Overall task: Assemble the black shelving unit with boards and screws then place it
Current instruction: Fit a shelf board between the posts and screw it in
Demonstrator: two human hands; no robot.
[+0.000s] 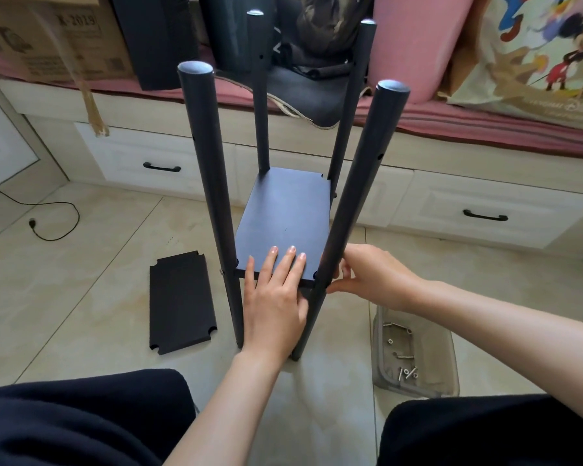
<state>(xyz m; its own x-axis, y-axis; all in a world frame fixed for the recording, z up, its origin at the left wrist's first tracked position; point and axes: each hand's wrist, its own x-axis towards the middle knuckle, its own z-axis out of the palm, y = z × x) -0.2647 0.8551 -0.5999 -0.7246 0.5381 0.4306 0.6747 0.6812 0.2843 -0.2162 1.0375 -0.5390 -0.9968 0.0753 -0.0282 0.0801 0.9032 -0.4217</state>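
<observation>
left hand (276,297) flat on shelf board (283,216), right hand (367,274) at post (350,210)

— What stands on the floor (91,237)?
— A black frame (276,210) on four poles, upright on the pale tiles.
— And beside it?
— Just left of the frame a loose black board (180,302) lies flat. Right of it, a clear bag (414,358) of screws. Farther left, a black cable (53,220) curls.

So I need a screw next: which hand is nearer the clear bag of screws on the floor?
The right hand. It holds the near right post just above and left of the bag of screws; the left hand lies flat on the shelf board, farther left.
</observation>
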